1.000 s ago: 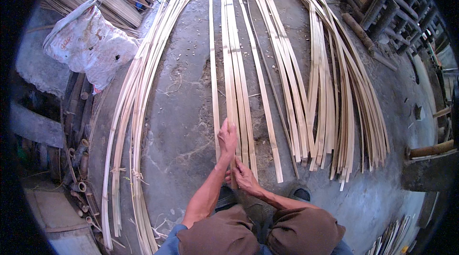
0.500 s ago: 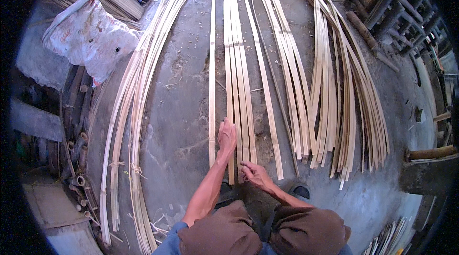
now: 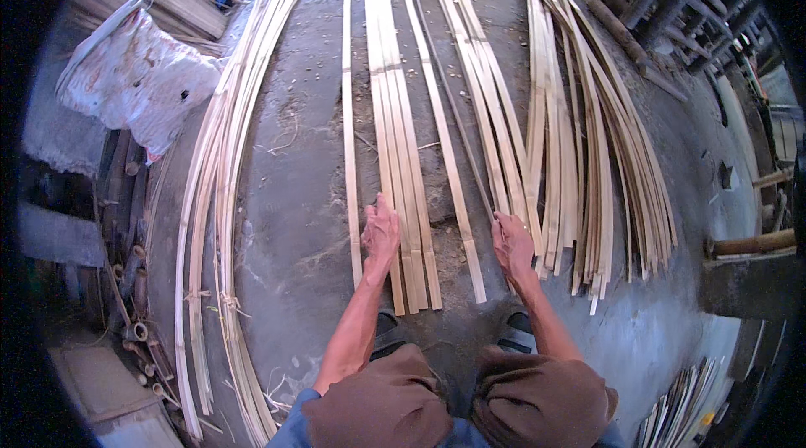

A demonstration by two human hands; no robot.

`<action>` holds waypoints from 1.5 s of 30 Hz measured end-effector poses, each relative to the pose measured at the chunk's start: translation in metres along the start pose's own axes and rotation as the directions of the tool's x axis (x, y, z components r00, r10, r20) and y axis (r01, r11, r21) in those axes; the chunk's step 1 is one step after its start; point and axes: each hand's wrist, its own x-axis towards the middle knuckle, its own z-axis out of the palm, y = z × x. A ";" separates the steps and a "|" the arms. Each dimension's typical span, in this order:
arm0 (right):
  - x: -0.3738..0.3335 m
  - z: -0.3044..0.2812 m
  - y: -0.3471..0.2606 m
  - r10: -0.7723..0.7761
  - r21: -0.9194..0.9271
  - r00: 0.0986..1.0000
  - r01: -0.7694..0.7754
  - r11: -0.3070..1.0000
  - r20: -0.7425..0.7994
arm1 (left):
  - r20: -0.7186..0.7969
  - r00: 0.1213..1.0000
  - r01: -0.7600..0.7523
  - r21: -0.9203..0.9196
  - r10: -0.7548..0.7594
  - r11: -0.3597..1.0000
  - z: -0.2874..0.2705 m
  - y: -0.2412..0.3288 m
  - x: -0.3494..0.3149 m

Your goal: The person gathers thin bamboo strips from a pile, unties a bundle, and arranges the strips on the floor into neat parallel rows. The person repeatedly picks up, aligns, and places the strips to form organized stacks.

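Observation:
Long pale bamboo strips (image 3: pixel 407 196) lie side by side in a flat group on the floor before me. At their left edge is my left hand (image 3: pixel 380 234), fingers curled closed; what they hold, if anything, is hidden. A single pale strip (image 3: pixel 348 137) lies just left of it. My right hand (image 3: pixel 513 245) is closed around a thin dark strip (image 3: pixel 457 116), near its close end. Between my hands another single pale strip (image 3: pixel 449 179) runs lengthwise, apart from the central group. Right of the dark strip lies another group of pale strips (image 3: pixel 491 104).
Tied bundles of strips (image 3: pixel 222 188) lie at left, beside a white sack (image 3: pixel 138 78) and bamboo pieces (image 3: pixel 138 330). A large fan of strips (image 3: pixel 604 162) spreads at right. Beyond it are a dark rack (image 3: pixel 701 3) and a pole (image 3: pixel 625 36). My sandalled feet (image 3: pixel 516 330) are close below.
My right hand has moved right and away from me, from the central strips' ends to the thin dark strip. My left hand stays closed by the central group. The view has shifted slightly.

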 end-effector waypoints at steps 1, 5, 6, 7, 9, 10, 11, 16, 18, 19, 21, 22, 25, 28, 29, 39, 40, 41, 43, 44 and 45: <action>0.002 -0.005 0.002 0.005 -0.086 0.999 -0.002 0.996 0.038 | -0.025 1.000 0.005 0.018 -0.005 1.000 0.004 -0.005 -0.001; 0.005 -0.005 0.017 -0.062 -0.280 0.998 0.059 0.958 0.000 | -0.093 0.995 -0.036 -0.059 0.031 0.998 0.004 0.002 -0.004; 0.008 -0.005 0.023 -0.004 -0.300 0.999 0.013 0.954 0.032 | -0.062 0.996 -0.065 -0.116 0.058 0.991 -0.004 0.014 -0.005; 0.007 -0.002 0.032 0.000 -0.317 1.000 0.009 0.948 0.030 | -0.033 0.996 -0.091 -0.174 0.086 0.981 -0.006 0.024 -0.005; 0.014 0.009 0.035 -0.032 -0.324 0.999 0.040 0.945 0.030 | -0.130 0.960 -0.262 -0.102 0.248 0.960 0.017 0.013 -0.010; 0.016 0.010 0.042 -0.020 -0.325 0.998 0.036 0.945 0.053 | 0.059 0.978 -0.179 -0.238 0.198 0.955 0.020 0.029 -0.015; 0.018 0.009 0.047 -0.008 -0.325 0.997 0.031 0.945 0.075 | 0.251 0.953 -0.071 -0.351 0.167 0.934 0.020 0.048 -0.020; 0.015 -0.010 0.024 0.137 0.138 0.991 -0.135 0.981 -0.005 | 0.383 0.922 0.181 -0.563 0.061 0.807 0.034 0.088 -0.048; 0.015 -0.027 0.001 0.341 0.419 0.920 -0.392 0.819 0.195 | 0.390 0.919 0.201 -0.588 0.057 0.783 0.060 0.080 -0.052; 0.015 -0.036 -0.013 0.332 0.390 0.930 -0.367 0.845 0.156 | 0.429 0.900 0.229 -0.618 0.079 0.752 0.067 0.073 -0.055; 0.015 -0.047 -0.030 0.317 0.329 0.946 -0.323 0.888 0.072 | 0.506 0.852 0.285 -0.667 0.138 0.689 0.072 0.071 -0.056; 0.012 -0.044 -0.032 0.247 0.370 0.969 -0.224 0.901 -0.014 | 0.518 0.846 0.289 -0.642 0.124 0.710 0.074 0.070 -0.057; -0.009 -0.038 -0.033 0.094 0.389 0.975 -0.009 0.921 -0.201 | 0.490 0.864 0.247 -0.618 0.119 0.746 0.059 0.085 -0.057; -0.021 -0.036 -0.055 0.107 0.455 0.988 -0.045 0.889 -0.112 | 0.403 0.893 0.041 -0.519 0.201 0.854 0.049 0.075 -0.055; -0.024 -0.031 -0.058 0.124 0.418 0.990 -0.083 0.905 -0.071 | 0.233 0.939 -0.108 -0.500 0.253 0.859 0.048 0.070 -0.054; -0.049 0.044 -0.065 0.168 0.497 0.941 -0.300 0.814 0.293 | -0.022 0.905 -0.419 0.142 0.426 0.897 0.016 0.021 -0.012; -0.050 0.055 -0.063 0.137 0.636 0.937 -0.321 0.702 0.322 | 0.028 0.906 -0.421 0.181 0.423 0.889 0.019 0.015 -0.011; -0.051 0.068 -0.058 0.048 0.591 0.987 -0.130 0.797 0.152 | 0.082 0.906 -0.423 0.222 0.415 0.879 0.021 0.007 -0.013; -0.050 0.090 -0.039 -0.110 0.438 0.993 0.117 0.891 -0.041 | 0.143 0.891 -0.454 0.258 0.431 0.853 0.026 0.005 -0.016; -0.052 0.101 -0.028 -0.155 0.377 0.986 0.168 0.911 -0.062 | 0.176 0.883 -0.469 0.276 0.436 0.839 0.028 0.003 -0.018; -0.054 0.106 -0.017 -0.120 0.377 0.992 0.093 0.921 0.049 | 0.178 0.883 -0.468 0.260 0.434 0.845 0.029 0.004 -0.018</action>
